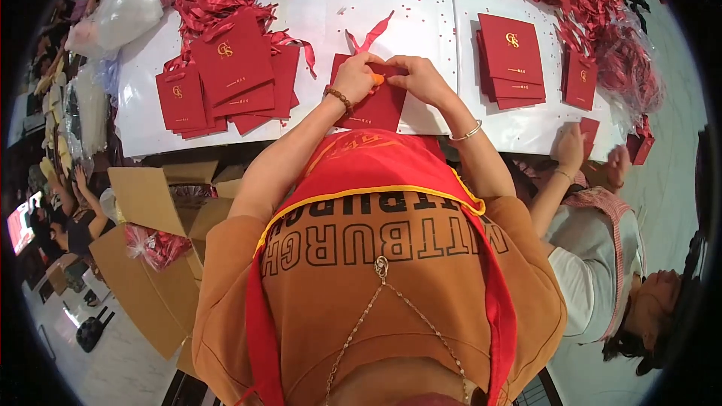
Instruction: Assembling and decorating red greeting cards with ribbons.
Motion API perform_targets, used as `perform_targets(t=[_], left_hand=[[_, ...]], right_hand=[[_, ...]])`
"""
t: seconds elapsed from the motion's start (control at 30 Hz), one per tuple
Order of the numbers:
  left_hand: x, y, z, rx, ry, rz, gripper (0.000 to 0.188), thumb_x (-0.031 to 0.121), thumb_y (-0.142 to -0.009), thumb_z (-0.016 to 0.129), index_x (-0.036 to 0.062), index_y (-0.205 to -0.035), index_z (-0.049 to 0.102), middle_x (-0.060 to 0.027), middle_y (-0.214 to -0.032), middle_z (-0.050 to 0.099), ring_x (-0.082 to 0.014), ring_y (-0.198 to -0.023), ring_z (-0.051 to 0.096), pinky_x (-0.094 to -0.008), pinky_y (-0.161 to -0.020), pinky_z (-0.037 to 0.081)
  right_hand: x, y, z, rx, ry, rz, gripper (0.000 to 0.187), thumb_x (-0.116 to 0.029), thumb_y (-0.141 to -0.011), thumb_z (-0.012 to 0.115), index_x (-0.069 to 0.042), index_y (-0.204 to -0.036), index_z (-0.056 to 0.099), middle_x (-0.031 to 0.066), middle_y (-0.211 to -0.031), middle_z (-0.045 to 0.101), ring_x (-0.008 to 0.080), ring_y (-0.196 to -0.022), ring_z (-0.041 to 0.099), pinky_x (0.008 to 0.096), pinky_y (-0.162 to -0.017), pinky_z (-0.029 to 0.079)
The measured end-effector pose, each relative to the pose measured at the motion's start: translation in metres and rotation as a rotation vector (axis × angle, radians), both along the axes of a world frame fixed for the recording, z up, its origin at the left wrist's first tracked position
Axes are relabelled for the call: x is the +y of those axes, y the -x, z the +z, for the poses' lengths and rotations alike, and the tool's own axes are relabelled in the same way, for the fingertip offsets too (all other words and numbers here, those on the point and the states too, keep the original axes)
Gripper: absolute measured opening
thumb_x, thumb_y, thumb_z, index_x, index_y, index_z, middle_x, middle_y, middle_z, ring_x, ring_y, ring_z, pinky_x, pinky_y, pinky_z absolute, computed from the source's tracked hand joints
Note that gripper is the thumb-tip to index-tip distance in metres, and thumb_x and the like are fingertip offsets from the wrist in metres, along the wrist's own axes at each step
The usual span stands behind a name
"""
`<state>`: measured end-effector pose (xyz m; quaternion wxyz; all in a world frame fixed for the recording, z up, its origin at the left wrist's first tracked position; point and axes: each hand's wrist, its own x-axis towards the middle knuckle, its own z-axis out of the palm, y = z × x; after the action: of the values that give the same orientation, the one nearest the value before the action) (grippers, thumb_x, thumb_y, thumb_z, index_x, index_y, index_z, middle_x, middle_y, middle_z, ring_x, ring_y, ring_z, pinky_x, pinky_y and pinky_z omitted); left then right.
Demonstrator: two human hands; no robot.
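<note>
Frame centre | left hand [357,77], right hand [421,81]: fingers curled over red packet [382,109] (hold: cannot tell) | probably light, stiff, creasable; edges safest

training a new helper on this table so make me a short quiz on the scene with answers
1. True or false: the beaded bracelet is on the right wrist.
2. What lies under the left grip and right grip? A, a blue cup; B, a red bag; C, a hammer.
3. Fill in: the open cardboard box is on the person's ____ side.

Key: 1. False, the beaded bracelet is on the left wrist. 2. B. 3. left.
</note>
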<state>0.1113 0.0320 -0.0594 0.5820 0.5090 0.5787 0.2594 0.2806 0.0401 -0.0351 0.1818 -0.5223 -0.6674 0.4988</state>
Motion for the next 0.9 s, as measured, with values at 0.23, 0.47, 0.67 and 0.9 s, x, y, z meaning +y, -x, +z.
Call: perform_targets(t=[0.23, 0.47, 0.67, 0.9], left_hand=[[-0.003, 0.003, 0.002, 0.049, -0.145, -0.007, 0.026, -0.001, -0.072, 0.059, 0.0015, -0.098, 0.06, -0.0066, -0.06, 0.059, -0.0124, -0.051, 0.056, -0.0274, -0.048, 0.043], [-0.005, 0.008, -0.003, 0.042, -0.183, 0.001, 0.028, 0.002, -0.072, 0.061, 0.003, -0.1, 0.06, -0.0074, -0.061, 0.06, -0.0139, -0.053, 0.057, -0.0284, -0.049, 0.044], [-0.006, -0.001, 0.005, 0.028, -0.091, 0.016, 0.027, 0.003, -0.072, 0.06, 0.0017, -0.099, 0.06, -0.0079, -0.063, 0.06, -0.0149, -0.056, 0.059, -0.0292, -0.051, 0.044], [-0.013, -0.012, 0.011, 0.245, -0.255, 0.02, 0.025, 0.007, -0.071, 0.062, 0.0036, -0.095, 0.061, -0.008, -0.061, 0.058, -0.0186, -0.056, 0.056, -0.031, -0.053, 0.044]], right_hand=[[0.004, -0.002, 0.002, 0.029, 0.19, 0.031, 0.028, -0.007, -0.073, 0.063, 0.0, -0.1, 0.061, 0.0128, -0.083, 0.064, 0.0188, -0.074, 0.06, 0.0295, -0.07, 0.047], [0.005, -0.001, -0.004, 0.063, 0.209, 0.039, 0.027, -0.008, -0.074, 0.063, 0.0, -0.099, 0.061, 0.0121, -0.081, 0.064, 0.0182, -0.072, 0.06, 0.0295, -0.069, 0.047], [0.005, -0.001, -0.011, 0.047, 0.177, 0.022, 0.027, -0.008, -0.074, 0.062, -0.001, -0.1, 0.061, 0.0126, -0.082, 0.064, 0.0206, -0.074, 0.06, 0.0303, -0.069, 0.047], [0.004, 0.0, -0.004, -0.023, 0.085, 0.04, 0.028, -0.009, -0.075, 0.061, -0.003, -0.102, 0.061, 0.0156, -0.09, 0.064, 0.0242, -0.082, 0.061, 0.0316, -0.074, 0.047]])
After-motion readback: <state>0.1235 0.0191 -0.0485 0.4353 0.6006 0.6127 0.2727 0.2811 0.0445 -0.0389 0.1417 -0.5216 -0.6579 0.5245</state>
